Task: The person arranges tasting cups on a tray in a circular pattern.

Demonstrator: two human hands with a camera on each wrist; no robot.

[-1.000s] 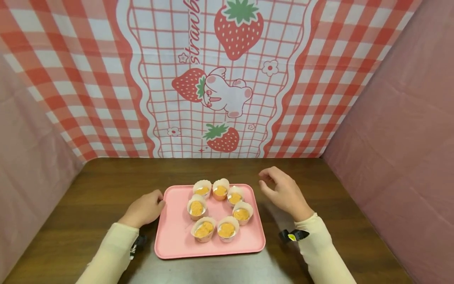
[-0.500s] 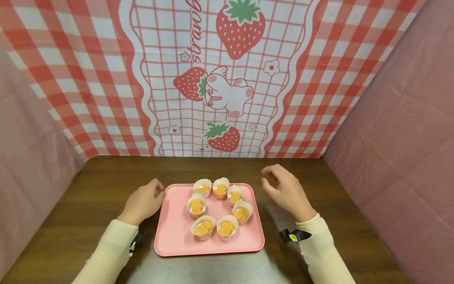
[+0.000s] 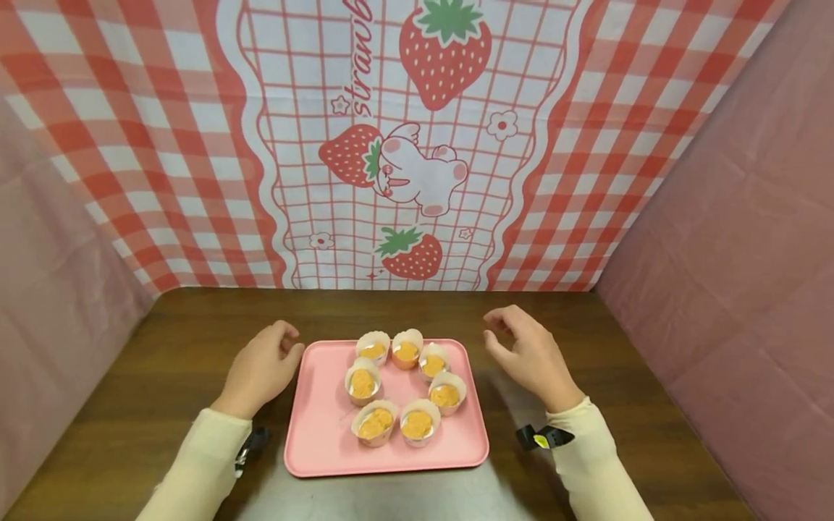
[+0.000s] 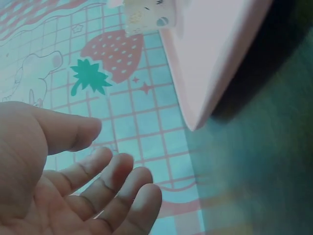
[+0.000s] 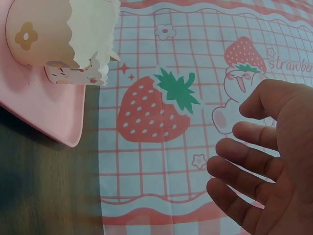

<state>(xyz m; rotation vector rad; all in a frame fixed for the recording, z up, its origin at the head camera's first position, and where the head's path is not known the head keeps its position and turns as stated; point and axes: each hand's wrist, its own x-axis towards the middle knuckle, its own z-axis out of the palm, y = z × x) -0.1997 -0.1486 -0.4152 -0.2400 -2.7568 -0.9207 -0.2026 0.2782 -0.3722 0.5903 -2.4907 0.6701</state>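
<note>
A pink tray (image 3: 319,434) lies on the table, bearing several white paper baking cups with orange-yellow filling, set in a rough ring. Nearest the person are two of them, a left front cup (image 3: 375,423) and a right front cup (image 3: 418,424). My left hand (image 3: 263,367) is beside the tray's left edge, its fingers relaxed and holding nothing. The left wrist view shows the same hand's loosely bent fingers (image 4: 133,166) and thumb apart from the tray corner. To the right of the tray my right hand (image 3: 533,359) hovers with loosely bent fingers, nothing in its grasp.
The dark wooden table (image 3: 150,376) extends on both sides of the tray. A red-and-white strawberry cloth (image 3: 430,181) hangs along the back edge. Pink cloth walls (image 3: 730,253) flank the table. Black bands with small devices (image 3: 546,437) sit at both wrists.
My left hand has drawn slightly up and away from the tray's left edge, and its fingers have loosened. The right hand has shifted only a little rightward. Tray and cups look unmoved.
</note>
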